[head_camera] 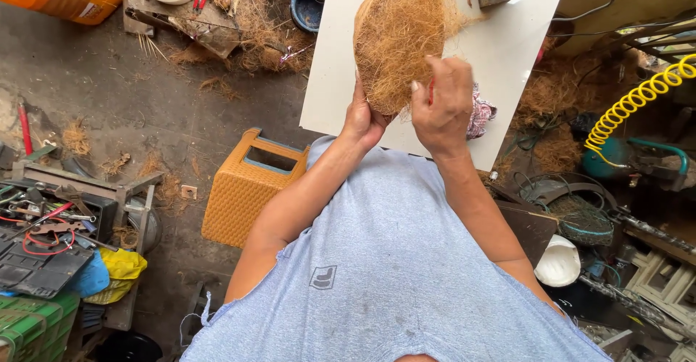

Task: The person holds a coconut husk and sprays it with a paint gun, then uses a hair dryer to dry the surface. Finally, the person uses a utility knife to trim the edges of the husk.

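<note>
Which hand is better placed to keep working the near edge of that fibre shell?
Probably the right hand: it sits on the near edge of the brown fibre shell, gripping something red. The left hand cradles the shell from below, steadying it.

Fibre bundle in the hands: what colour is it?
Golden-brown fibre bundle, best in the head view.

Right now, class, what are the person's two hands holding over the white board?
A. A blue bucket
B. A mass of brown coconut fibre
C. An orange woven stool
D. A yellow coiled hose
B: the left hand and the right hand both grip the lower end of a shaggy brown fibre mass, held above the white board.
</note>
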